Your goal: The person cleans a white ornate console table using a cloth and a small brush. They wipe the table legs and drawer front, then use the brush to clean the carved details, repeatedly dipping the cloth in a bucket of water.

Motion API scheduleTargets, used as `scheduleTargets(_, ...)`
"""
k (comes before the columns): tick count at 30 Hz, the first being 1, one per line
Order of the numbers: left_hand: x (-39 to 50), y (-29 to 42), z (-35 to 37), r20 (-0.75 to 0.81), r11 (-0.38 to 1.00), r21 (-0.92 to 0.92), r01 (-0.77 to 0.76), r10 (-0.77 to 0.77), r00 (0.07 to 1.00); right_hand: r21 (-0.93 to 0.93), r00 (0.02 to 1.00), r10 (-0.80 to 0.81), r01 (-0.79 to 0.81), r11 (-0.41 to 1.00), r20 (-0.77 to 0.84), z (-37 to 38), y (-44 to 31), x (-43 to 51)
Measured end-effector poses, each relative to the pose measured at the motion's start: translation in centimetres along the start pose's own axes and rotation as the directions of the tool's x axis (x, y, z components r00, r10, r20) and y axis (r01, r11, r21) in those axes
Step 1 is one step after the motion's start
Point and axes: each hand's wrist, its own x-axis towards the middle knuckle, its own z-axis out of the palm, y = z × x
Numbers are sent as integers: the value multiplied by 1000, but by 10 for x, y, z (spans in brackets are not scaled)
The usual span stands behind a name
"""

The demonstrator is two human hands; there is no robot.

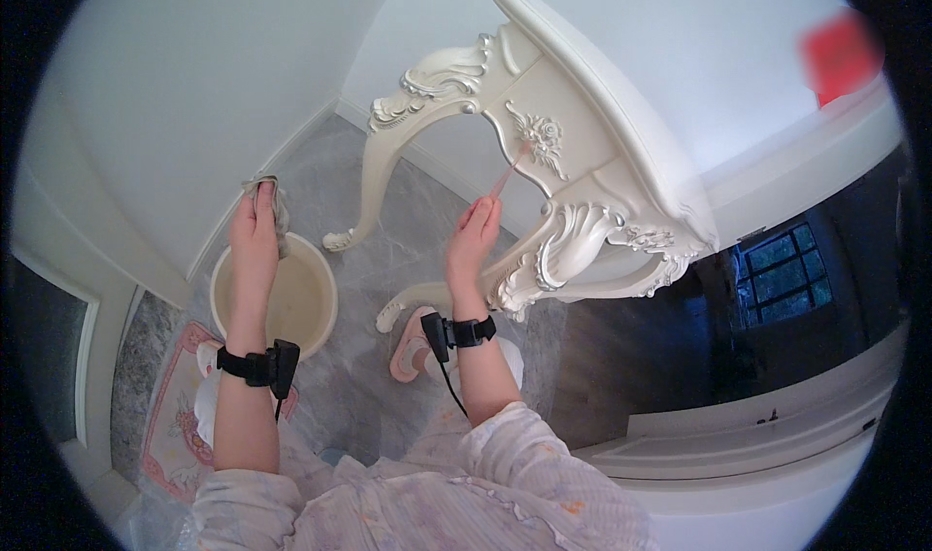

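Note:
My left hand (255, 223) grips a crumpled greyish cloth (279, 209) above a cream plastic basin (331, 292) on the floor. The basin seems to hold cloudy water. In my right hand (472, 239) is a slender pink brush (507, 174), perhaps a toothbrush. Its tip is at the lower left of a carved rose ornament (545, 134) on the apron of a white console table (590, 125); whether it touches cannot be told. Silver accents run along the table's carved scrolls and curved legs.
White walls (240, 63) meet behind the table. A pink-edged mat (171, 434) lies left of my feet on grey marbled tile (349, 398). One pink slipper (406, 351) stands near a table leg. At right, a doorway opens to a dark room with a barred window (786, 274).

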Motion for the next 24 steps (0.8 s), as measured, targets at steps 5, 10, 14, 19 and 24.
scheduleTargets(5, -3, 5, 2, -3, 999, -8, -42, 42, 999, -129, 997, -71, 75, 989, 32, -3, 2, 1)
scheduleTargets(10, -4, 8, 2, -21, 996, -47, -72, 71, 997, -223, 999, 7, 2, 975, 37, -3, 2, 1)
scheduleTargets(14, -2, 6, 0, 12, 999, -19, -46, 46, 999, -185, 998, -54, 60, 981, 35, 0, -1, 0)
scheduleTargets(19, 0, 6, 1, -34, 995, -51, -87, 86, 996, -222, 999, 42, -42, 974, -8, 2, -2, 1)
scheduleTargets(24, -3, 10, 0, 37, 1000, 9, 12, -12, 999, -230, 998, -51, 58, 971, 39, 4, 0, 12)
